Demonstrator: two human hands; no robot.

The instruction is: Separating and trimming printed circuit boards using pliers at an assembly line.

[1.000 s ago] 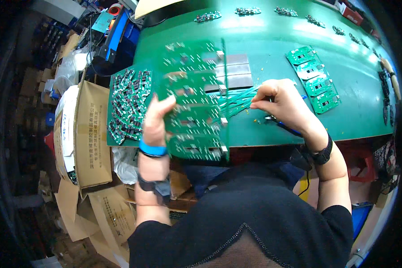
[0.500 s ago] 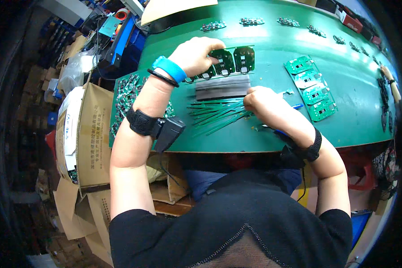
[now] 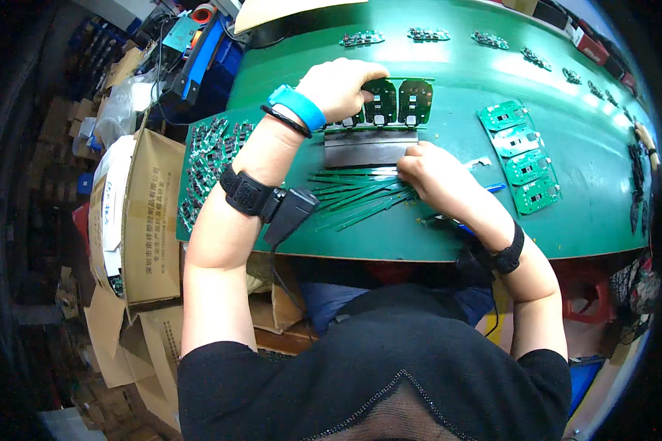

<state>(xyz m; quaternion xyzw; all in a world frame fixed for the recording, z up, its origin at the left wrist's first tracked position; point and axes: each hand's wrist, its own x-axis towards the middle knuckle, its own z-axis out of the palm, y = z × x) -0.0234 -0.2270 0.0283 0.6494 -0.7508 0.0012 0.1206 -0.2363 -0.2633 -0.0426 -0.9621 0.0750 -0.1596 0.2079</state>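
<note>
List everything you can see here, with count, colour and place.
boards: row of small ones, dark green, under left hand
grey block: one, mid-bench
strips: a loose bundle, green, at right hand
panel: four boards, light green, right of centre
small boards: a pile, green, bench's left edge
bench: one, green
boxes: several, brown cardboard, left of bench
left hand: on boards, fingers curled
right hand: on strips

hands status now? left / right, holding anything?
Left hand: closed on the dark circuit board panel at its left end.
Right hand: closed over the green strips, gripping their right ends.
</note>
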